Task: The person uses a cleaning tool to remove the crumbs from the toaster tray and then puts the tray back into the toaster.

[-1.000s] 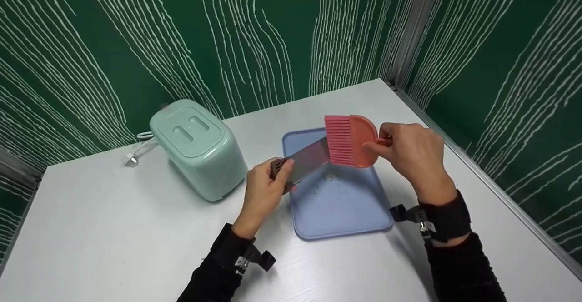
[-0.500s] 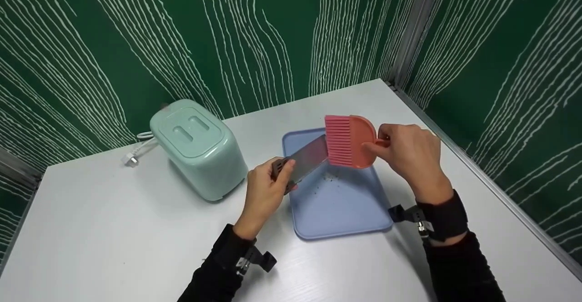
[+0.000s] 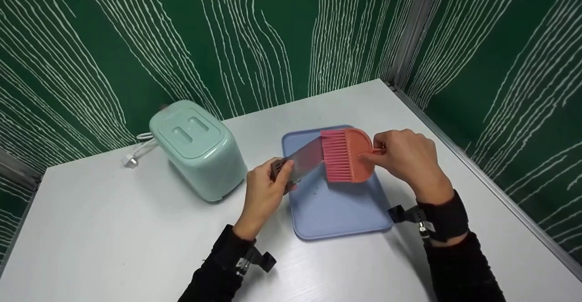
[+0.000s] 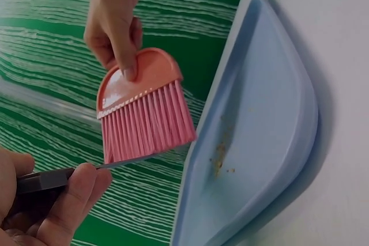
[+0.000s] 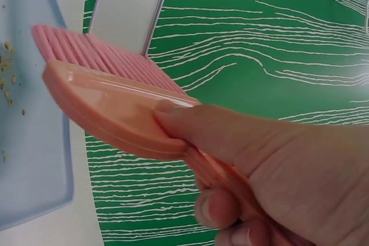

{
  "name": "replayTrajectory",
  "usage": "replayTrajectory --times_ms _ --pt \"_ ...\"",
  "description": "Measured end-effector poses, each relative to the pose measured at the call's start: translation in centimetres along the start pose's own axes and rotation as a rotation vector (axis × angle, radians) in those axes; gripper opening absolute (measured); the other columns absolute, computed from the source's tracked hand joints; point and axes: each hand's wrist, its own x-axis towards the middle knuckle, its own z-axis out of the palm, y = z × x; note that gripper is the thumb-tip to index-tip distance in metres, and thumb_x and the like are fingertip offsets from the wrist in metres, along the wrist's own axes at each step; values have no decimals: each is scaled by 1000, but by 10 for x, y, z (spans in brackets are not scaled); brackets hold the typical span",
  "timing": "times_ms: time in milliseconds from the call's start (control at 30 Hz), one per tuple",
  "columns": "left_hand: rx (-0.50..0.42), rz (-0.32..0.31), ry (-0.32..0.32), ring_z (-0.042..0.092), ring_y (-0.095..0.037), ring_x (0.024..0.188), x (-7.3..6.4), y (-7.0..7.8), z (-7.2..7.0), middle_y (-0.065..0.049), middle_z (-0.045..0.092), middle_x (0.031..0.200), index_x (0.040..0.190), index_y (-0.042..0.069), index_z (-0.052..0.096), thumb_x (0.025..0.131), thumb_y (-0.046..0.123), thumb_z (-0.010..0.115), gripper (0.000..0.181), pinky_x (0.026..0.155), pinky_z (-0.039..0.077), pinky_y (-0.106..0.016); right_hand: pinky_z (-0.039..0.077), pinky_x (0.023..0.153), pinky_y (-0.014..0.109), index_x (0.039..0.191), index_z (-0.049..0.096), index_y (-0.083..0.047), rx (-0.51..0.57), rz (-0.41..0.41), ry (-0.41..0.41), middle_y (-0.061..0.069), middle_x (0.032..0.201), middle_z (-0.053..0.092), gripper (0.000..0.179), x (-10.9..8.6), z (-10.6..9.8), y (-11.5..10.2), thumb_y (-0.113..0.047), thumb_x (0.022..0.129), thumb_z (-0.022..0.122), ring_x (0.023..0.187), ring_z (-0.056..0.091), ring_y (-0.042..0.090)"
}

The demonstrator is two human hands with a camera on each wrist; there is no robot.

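My left hand (image 3: 266,183) grips the dark slotted end of a thin metal crumb tray (image 3: 305,160), thumb on top. The plate slants over a light blue tray (image 3: 341,218). From the right, my right hand (image 3: 407,163) holds a small brush by its handle, thumb pressed on the orange body (image 5: 109,105). Its pink bristles (image 4: 147,122) meet the far end of the crumb tray and hide part of it. In the left wrist view, yellowish-brown crumbs (image 4: 219,156) lie on the blue tray beneath.
A mint green toaster (image 3: 200,156) stands to the left of my left hand. Behind it, a white cord and plug (image 3: 131,160) lie on the white table (image 3: 136,229). Green walls with white lines (image 3: 282,33) border the table's back and right side.
The brush has moved nearer to me and slightly left, its bristles sliding along the end of the crumb tray. The left hand and the blue tray stay in place.
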Motion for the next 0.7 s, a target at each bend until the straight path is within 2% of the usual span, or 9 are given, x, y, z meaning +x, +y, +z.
replayTrajectory --times_ms 200,400,533,700 --pt "58 30 18 76 -14 62 0 -2 0 -10 78 79 103 4 78 108 32 68 29 60 61 -22 29 53 32 66 57 -21 17 7 -126 -5 61 48 43 -5 -13 6 -46 86 86 60 47 17" --pt "91 56 27 77 -14 66 -1 -2 1 -10 79 82 103 5 78 108 32 68 30 62 63 -22 24 53 27 62 50 -22 116 -8 -274 -10 59 38 51 -11 -24 4 -48 82 88 60 39 11" --pt "111 73 26 75 -10 66 -1 -2 2 -6 77 78 103 7 78 108 32 68 28 63 62 -22 22 54 24 61 43 -22 202 -49 -373 -13 59 33 58 -13 -23 -3 -49 82 90 60 34 7" --pt "182 134 22 72 -7 64 -2 -4 3 -2 74 71 94 9 75 109 32 66 28 60 57 -21 21 55 23 63 40 -21 300 -112 -462 -12 61 31 59 -13 -15 -12 -46 84 90 60 31 6"
